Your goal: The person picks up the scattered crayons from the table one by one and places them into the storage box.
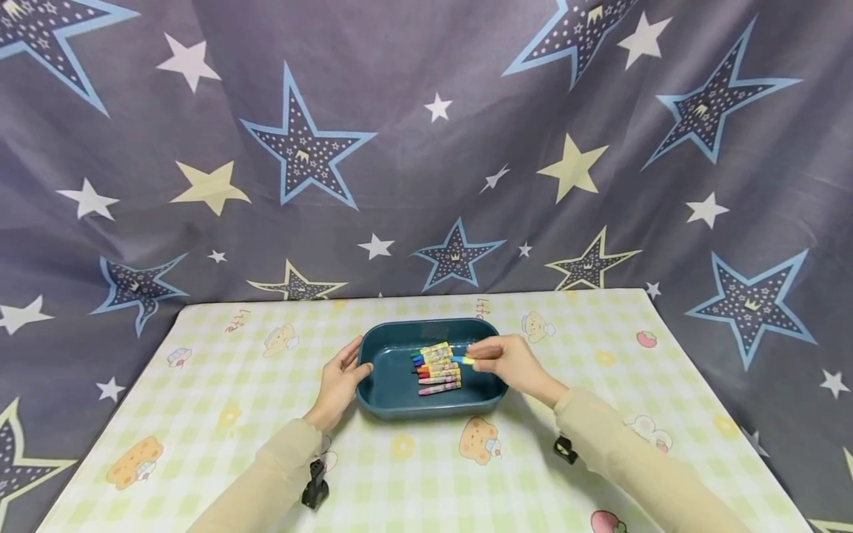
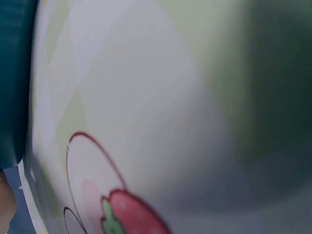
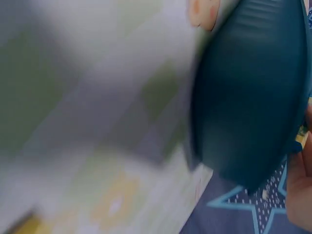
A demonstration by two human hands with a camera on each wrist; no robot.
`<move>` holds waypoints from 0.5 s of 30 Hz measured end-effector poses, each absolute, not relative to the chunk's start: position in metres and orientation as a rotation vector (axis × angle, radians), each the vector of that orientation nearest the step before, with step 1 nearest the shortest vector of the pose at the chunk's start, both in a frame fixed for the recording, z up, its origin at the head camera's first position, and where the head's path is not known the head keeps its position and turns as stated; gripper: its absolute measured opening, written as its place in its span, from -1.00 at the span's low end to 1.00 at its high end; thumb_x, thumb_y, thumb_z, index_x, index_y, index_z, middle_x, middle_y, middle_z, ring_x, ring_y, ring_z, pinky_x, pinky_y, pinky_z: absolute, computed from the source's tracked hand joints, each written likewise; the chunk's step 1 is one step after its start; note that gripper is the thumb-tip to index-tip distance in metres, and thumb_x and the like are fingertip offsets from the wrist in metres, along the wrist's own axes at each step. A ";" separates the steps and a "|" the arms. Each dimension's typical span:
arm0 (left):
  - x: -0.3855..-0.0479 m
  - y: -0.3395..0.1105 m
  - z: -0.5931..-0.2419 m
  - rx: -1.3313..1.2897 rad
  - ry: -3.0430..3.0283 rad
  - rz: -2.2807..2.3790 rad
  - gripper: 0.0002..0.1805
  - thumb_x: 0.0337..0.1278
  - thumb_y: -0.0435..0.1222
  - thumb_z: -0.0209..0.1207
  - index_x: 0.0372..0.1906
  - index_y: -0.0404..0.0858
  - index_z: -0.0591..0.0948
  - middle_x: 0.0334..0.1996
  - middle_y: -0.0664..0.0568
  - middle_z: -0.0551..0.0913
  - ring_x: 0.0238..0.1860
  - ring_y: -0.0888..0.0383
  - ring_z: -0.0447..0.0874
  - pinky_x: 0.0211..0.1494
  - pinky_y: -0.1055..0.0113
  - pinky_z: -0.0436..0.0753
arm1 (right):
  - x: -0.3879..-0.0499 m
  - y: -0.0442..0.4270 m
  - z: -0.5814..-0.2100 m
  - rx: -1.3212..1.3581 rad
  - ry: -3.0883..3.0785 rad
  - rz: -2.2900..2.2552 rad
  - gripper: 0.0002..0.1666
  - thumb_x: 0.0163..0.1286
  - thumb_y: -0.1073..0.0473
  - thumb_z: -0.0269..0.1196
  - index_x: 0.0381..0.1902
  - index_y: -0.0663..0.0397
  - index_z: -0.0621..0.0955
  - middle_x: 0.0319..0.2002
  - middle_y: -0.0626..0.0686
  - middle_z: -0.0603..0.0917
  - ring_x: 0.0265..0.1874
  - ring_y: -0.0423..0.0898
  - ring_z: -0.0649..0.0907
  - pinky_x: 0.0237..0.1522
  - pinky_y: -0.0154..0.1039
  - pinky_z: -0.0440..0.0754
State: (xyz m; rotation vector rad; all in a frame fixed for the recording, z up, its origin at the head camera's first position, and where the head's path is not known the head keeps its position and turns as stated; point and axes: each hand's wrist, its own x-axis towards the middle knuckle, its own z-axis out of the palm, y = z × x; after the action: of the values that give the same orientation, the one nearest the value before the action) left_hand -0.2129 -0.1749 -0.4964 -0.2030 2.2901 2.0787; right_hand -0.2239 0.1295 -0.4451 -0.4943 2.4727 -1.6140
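Observation:
A dark teal plastic tray (image 1: 426, 409) with rounded corners stands on the table. Inside it, several crayons (image 1: 440, 376) in patterned wrappers lie side by side in a rough row, from green and blue through red to pink. My left hand (image 1: 338, 381) grips the tray's left rim, thumb over the edge and fingers along the outer wall. Over the tray's right part, my right hand (image 1: 512, 363) pinches a blue crayon (image 1: 460, 360), its tip towards the row. The left wrist view catches only the tray's side (image 2: 13, 87) and a bit of finger (image 2: 6, 202).
A pale green checked cloth (image 1: 226, 444) with cartoon prints covers the table. Behind the table's far edge hangs a grey curtain (image 1: 413, 185) with stars. Small black devices (image 1: 315, 485) are strapped at both wrists.

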 end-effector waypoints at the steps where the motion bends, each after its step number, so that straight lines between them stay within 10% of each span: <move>1: -0.212 -0.175 -0.497 -0.205 2.289 2.084 -0.33 0.12 -0.44 0.09 0.37 -0.19 0.22 0.32 -0.10 0.28 0.34 0.02 0.23 0.29 0.27 0.36 | -0.226 0.124 -0.447 -0.505 2.482 -1.605 -0.69 0.07 0.45 0.29 -0.15 0.37 0.64 -0.23 0.24 0.70 -0.23 0.05 0.70 -0.22 -0.32 0.69; 15: -0.210 -0.173 -0.496 -0.225 2.282 2.115 -0.33 0.10 -0.46 0.09 0.36 -0.19 0.23 0.31 -0.11 0.30 0.32 0.04 0.25 0.27 0.34 0.37 | -0.232 0.083 -0.465 -0.455 2.265 -1.415 -0.67 -0.09 0.57 0.31 -0.27 0.35 0.67 -0.34 0.22 0.72 -0.34 -0.01 0.71 -0.35 -0.26 0.71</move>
State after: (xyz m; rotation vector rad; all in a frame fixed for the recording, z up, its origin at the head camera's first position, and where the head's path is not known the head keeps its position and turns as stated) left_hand -0.2102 -0.1729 -0.4960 -0.2251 2.2821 2.1146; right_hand -0.2316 0.0829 -0.4651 -0.4545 2.2646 -1.4151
